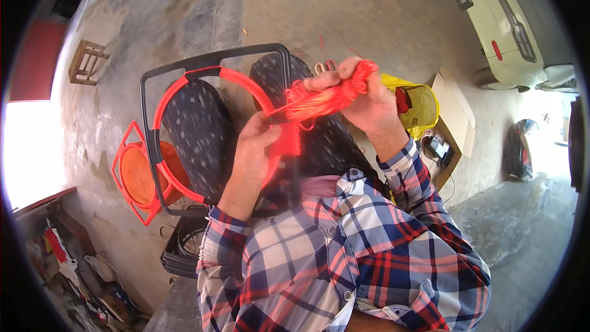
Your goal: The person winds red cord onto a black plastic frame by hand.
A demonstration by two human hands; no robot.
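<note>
My right hand (367,103) is raised and closed around a bundle of red cord (326,97), from which a strand runs down and left. My left hand (255,150) grips the rim of a round red hoop (184,83) where red cord is wound onto it. The hoop sits inside a black metal frame (212,60) that I hold upright over my lap. Behind the hoop shows dark speckled fabric (196,129). Both forearms wear a plaid red, blue and white shirt.
An orange round stool with a red square frame (136,175) stands on the concrete floor at the left. A wooden stool (87,61) is farther off. A yellow bag (418,104), cardboard (455,117) and a pale car (498,18) lie to the right. Black rings (184,246) are stacked below.
</note>
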